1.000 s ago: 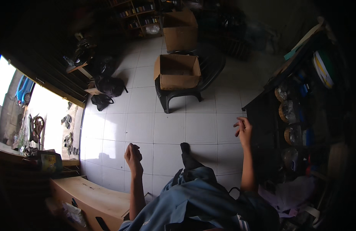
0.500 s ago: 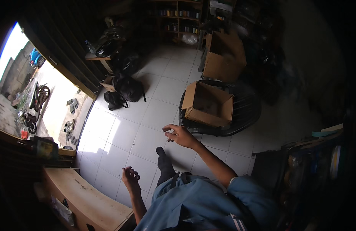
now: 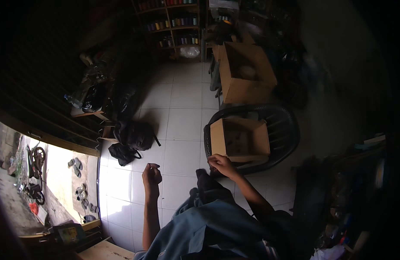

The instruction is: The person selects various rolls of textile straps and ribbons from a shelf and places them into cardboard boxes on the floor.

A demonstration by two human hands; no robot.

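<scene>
Our right hand [image 3: 222, 165], fingers loosely bent and seemingly empty, hangs by the near-left corner of the open cardboard box [image 3: 259, 139] on the black chair [image 3: 285, 130]; our left hand [image 3: 152, 176] curls, contents unclear. We'd best step clear of the chair.

Right hand [image 3: 220, 164] is by the near left corner of an open cardboard box [image 3: 258, 141] on a black chair [image 3: 284, 130], can't tell if they touch. Second box [image 3: 248, 89] sits farther out. Left hand [image 3: 152, 175] is loosely curled above the pale tile floor [image 3: 180, 160], black bags [image 3: 140, 136] beyond it.
</scene>
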